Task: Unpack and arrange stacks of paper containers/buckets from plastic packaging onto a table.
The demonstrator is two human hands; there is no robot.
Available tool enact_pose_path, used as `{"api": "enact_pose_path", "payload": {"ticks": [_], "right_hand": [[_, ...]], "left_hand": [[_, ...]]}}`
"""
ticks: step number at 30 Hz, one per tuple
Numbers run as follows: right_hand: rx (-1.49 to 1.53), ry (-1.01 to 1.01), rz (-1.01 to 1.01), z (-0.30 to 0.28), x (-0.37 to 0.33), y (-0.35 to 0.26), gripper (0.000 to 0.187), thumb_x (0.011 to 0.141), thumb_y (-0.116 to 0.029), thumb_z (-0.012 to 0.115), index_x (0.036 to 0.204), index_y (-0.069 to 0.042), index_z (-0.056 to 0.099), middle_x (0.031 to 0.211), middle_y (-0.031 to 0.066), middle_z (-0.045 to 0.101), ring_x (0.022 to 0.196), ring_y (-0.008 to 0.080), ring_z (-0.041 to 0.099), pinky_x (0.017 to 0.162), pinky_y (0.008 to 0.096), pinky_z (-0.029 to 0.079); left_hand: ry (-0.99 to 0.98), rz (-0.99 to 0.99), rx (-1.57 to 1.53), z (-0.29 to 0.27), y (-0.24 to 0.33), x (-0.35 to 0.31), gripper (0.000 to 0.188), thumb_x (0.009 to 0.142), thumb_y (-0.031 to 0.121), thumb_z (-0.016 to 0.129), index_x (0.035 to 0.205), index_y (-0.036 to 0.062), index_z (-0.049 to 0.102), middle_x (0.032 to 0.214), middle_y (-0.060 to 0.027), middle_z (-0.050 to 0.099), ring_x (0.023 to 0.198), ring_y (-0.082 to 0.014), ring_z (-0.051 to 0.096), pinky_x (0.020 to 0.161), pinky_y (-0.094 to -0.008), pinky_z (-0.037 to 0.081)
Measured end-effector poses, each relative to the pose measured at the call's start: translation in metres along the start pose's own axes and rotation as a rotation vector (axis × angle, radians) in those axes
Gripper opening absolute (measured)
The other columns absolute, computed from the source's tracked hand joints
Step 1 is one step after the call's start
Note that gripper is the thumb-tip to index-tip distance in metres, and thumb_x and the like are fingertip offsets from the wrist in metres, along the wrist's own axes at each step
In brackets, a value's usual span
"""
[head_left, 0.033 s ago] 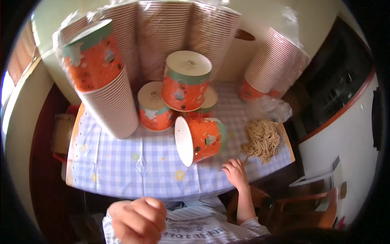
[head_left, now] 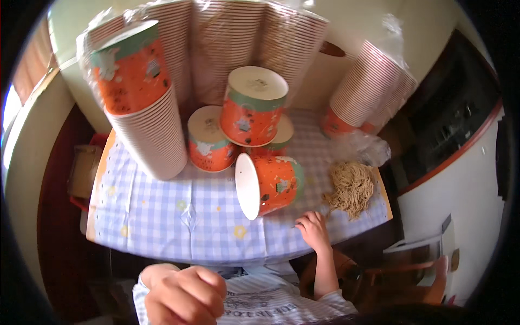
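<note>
My left hand (head_left: 184,295), raised close at the lower left, has its fingers curled in; whatever may be inside them is hidden. On the front right of the table lies my right hand (head_left: 313,230), palm down with loosely bent fingers and nothing visible in it. Just beyond it, an orange paper tub (head_left: 273,184) with a green band rests on its side, its white mouth facing left. Behind that, another orange tub (head_left: 253,116) stands upside down on two more upturned ones, the left lower tub (head_left: 208,143) showing most. A tan bundle of string (head_left: 351,187) sits right of my right hand.
A tall nested stack of tubs (head_left: 149,138) stands at the left, topped by an upturned orange tub (head_left: 132,76). Plastic-wrapped stacks (head_left: 225,49) line the back, and another wrapped stack (head_left: 368,81) leans at the right. A checked cloth (head_left: 162,227) covers the table. A wooden chair (head_left: 411,281) is lower right.
The whole view shifts slightly. My left hand has moved a little right and down in the picture; my right hand and the tubs keep their places on the table.
</note>
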State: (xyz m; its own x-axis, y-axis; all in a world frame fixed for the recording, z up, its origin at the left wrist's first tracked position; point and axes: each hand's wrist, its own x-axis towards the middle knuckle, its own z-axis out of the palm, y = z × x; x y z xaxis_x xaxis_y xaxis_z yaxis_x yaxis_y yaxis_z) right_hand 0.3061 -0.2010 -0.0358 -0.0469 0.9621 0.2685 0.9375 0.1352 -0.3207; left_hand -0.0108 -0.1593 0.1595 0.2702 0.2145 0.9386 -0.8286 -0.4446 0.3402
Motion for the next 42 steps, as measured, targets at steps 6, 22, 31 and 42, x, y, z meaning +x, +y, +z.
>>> {"api": "enact_pose_path", "payload": {"ticks": [6, 22, 31, 42], "right_hand": [[-0.069, -0.087, -0.071, 0.013, 0.005, 0.0, 0.009, 0.068, -0.009, 0.063, 0.073, -0.009, 0.056, 0.085, 0.005, 0.052, 0.09, 0.0254, 0.047, 0.08, 0.0362, 0.035], [0.746, -0.131, -0.53, -0.004, -0.013, -0.162, 0.018, 0.072, -0.002, 0.061, 0.084, -0.006, 0.049, 0.082, 0.0074, 0.053, 0.078, 0.0259, 0.053, 0.071, 0.034, 0.043], [0.651, 0.153, -0.142, -0.011, 0.0, -0.127, 0.011, 0.077, -0.003, 0.06, 0.086, -0.003, 0.054, 0.077, 0.0085, 0.055, 0.059, 0.018, 0.053, 0.053, 0.0257, 0.042], [0.612, 0.38, -0.014, -0.009, 0.027, -0.103, 0.013, 0.075, 0.0, 0.061, 0.084, -0.002, 0.053, 0.079, 0.0075, 0.057, 0.062, 0.0156, 0.057, 0.055, 0.0248, 0.046]], "left_hand": [[0.121, 0.064, -0.14, 0.026, 0.027, 0.019, 0.034, 0.092, 0.026, 0.033, 0.061, 0.0145, 0.041, 0.057, 0.0003, 0.043, 0.044, -0.0135, 0.041, 0.043, -0.0283, 0.029], [0.047, 0.132, -0.152, 0.039, 0.033, -0.009, 0.039, 0.092, 0.034, 0.031, 0.068, 0.0091, 0.048, 0.059, -0.0029, 0.044, 0.048, -0.0162, 0.044, 0.045, -0.0318, 0.034], [-0.015, 0.156, -0.205, 0.041, 0.028, -0.014, 0.039, 0.089, 0.039, 0.037, 0.062, 0.0112, 0.047, 0.056, -0.0017, 0.042, 0.047, -0.0172, 0.043, 0.043, -0.0323, 0.032], [0.538, -0.773, 0.912, 0.009, -0.103, -0.112, 0.019, 0.071, 0.01, 0.064, 0.087, 0.0035, 0.056, 0.078, -0.0075, 0.057, 0.071, -0.0186, 0.054, 0.063, -0.029, 0.043]]}}
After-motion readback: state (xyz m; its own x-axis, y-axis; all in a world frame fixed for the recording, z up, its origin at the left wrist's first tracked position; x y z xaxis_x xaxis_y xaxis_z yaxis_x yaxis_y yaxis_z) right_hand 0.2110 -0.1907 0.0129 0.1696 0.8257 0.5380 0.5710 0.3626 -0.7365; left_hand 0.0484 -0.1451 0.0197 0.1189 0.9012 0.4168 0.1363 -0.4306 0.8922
